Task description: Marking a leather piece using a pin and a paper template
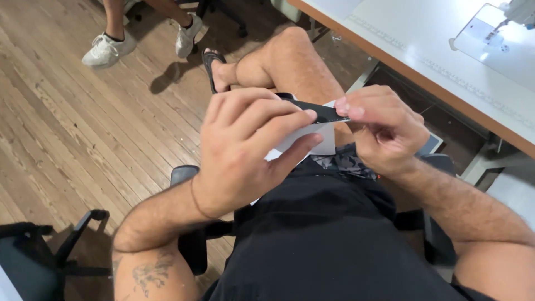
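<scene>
I sit on a chair and hold a thin dark strip (326,113) with both hands above my lap. My left hand (245,147) pinches the strip's left part between fingers and thumb, together with a white paper or card (323,142) behind it. My right hand (384,128) pinches the strip's right end with its fingertips. The two hands almost touch. Much of the white piece is hidden behind my left hand.
A white table with a wooden edge (423,78) runs along the right, carrying a white sewing machine base (490,39). My bare leg and sandal (214,67) stretch forward over the wooden floor. Another person's legs in white sneakers (108,47) are at the top left. A chair armrest (83,223) is lower left.
</scene>
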